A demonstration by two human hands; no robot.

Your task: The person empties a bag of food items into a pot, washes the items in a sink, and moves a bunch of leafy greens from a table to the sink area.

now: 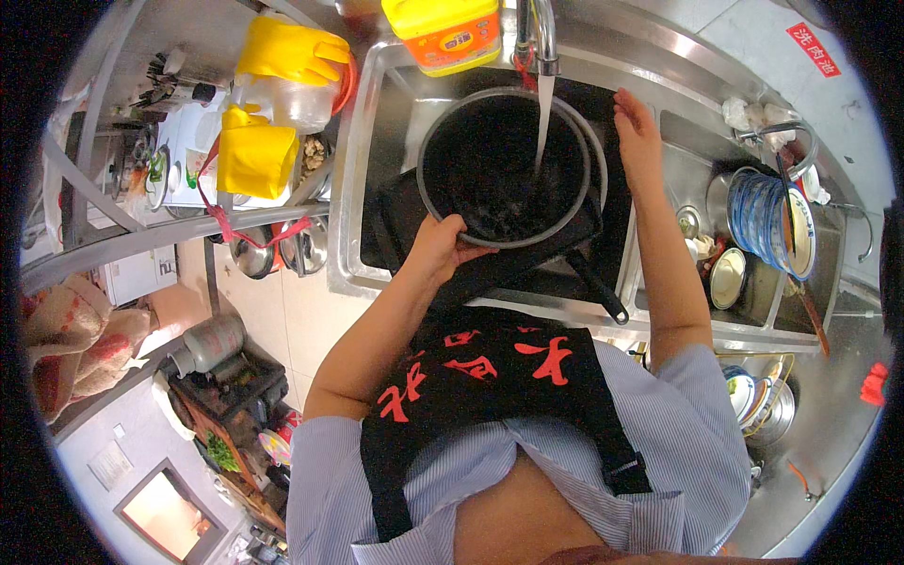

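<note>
My left hand [445,247] grips the near rim of a round dark pot [421,166], thumb over the edge and fingers below. A faucet [548,42] pours a stream of water [543,120] into it. A second rim shows along the pot's right side, so another vessel seems to sit beneath. Below these lies a dark pan with a black handle [597,286] pointing toward me. My right hand [637,123] is beside the right wall of the sink [342,233], apart from the pot, holding nothing with its fingers extended. The pot's depth is too dark to tell.
A yellow tub [445,32] stands behind the sink. Yellow rubber gloves [260,159] hang at the left by a metal rail [275,214]. In the right-hand sink are stacked blue-patterned plates [759,219] and a bowl [727,277]. A gas cylinder [212,344] is at lower left.
</note>
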